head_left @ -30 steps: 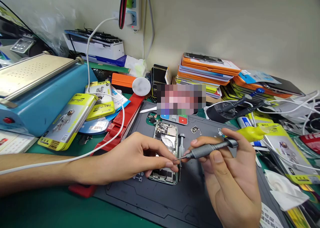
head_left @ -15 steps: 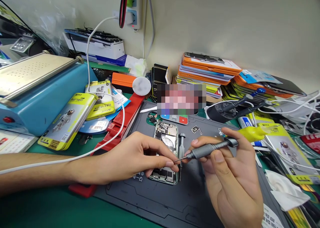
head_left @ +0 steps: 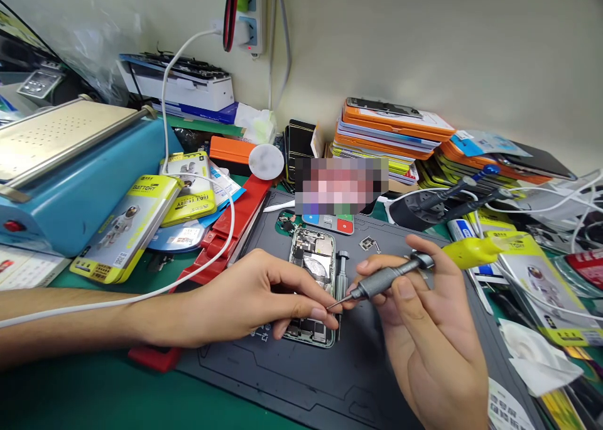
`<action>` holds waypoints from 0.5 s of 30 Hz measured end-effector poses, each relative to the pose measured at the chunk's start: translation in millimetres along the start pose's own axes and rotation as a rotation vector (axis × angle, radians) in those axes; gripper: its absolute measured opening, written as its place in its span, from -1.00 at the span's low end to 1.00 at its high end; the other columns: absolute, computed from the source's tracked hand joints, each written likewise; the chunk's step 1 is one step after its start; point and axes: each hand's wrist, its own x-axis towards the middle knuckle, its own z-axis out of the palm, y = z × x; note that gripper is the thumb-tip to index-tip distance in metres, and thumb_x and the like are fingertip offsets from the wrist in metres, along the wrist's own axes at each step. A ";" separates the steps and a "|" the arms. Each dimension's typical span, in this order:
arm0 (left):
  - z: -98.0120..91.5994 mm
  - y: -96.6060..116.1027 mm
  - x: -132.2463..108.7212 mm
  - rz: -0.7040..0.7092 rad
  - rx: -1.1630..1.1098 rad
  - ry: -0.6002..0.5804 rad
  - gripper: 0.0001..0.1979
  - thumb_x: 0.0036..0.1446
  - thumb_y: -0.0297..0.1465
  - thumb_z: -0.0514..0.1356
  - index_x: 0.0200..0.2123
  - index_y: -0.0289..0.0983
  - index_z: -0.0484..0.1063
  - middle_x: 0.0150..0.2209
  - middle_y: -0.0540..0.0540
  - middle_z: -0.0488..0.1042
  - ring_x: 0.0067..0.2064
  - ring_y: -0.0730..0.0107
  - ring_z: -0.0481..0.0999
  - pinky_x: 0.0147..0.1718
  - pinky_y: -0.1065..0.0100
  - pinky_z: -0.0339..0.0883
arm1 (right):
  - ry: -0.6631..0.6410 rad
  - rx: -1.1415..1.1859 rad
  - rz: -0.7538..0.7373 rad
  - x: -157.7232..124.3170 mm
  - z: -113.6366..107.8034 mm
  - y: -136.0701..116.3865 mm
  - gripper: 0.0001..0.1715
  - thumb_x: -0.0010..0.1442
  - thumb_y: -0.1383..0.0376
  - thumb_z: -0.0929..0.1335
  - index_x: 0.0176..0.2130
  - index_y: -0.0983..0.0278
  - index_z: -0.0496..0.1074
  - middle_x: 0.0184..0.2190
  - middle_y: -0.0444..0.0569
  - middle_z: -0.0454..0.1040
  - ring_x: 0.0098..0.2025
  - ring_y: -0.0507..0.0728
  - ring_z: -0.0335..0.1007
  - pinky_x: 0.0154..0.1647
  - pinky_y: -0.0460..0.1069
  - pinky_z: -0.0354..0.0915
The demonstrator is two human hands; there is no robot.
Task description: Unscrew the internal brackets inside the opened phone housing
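My right hand (head_left: 436, 329) holds a grey precision screwdriver (head_left: 384, 282), its thin shaft pointing left and slightly down. The tip meets the fingertips of my left hand (head_left: 264, 298), whose thumb and index finger are pinched together. Whatever is between them, if anything, is too small to make out. Beneath my left hand lies an opened phone (head_left: 324, 247), its inner parts exposed and its middle partly covered by my fingers. A second grey screwdriver (head_left: 342, 270) lies along the phone's right side.
A dark work mat (head_left: 277, 383) lies under the phone. A small metal part (head_left: 370, 245) rests on it. Red clamp-like frame (head_left: 221, 241), battery boxes (head_left: 127, 229) and a blue heating plate (head_left: 89, 185) stand left. A tool holder (head_left: 414, 211) is at right. A white cable (head_left: 198, 270) crosses my left forearm.
My right hand has shifted slightly left, and the screwdriver's rear end has swung a little toward the left. The left hand stays almost where it was, still pinched at the tip.
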 end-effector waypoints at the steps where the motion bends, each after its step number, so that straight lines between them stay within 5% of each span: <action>1: 0.2 0.3 0.1 -0.002 0.001 0.001 -0.83 0.40 -0.37 0.40 -0.03 -0.21 0.80 -0.07 -0.13 0.79 -0.44 0.60 0.49 -0.49 0.61 0.41 | -0.008 0.001 0.010 0.0 -0.5 0.3 -0.65 0.52 0.28 0.39 0.23 0.01 0.42 -0.16 -0.08 0.72 -0.22 0.01 0.67 -0.16 -0.16 0.59; 15: -0.4 -0.6 0.5 -0.009 -0.005 -0.001 -0.86 0.36 -0.37 0.43 -0.08 -0.20 0.81 -0.09 -0.11 0.79 -0.44 0.60 0.50 -0.48 0.62 0.41 | -0.016 -0.071 -0.004 0.4 2.1 -1.9 -0.66 0.51 0.26 0.41 0.22 0.02 0.41 -0.17 -0.09 0.72 -0.35 0.01 0.65 -0.27 -0.14 0.59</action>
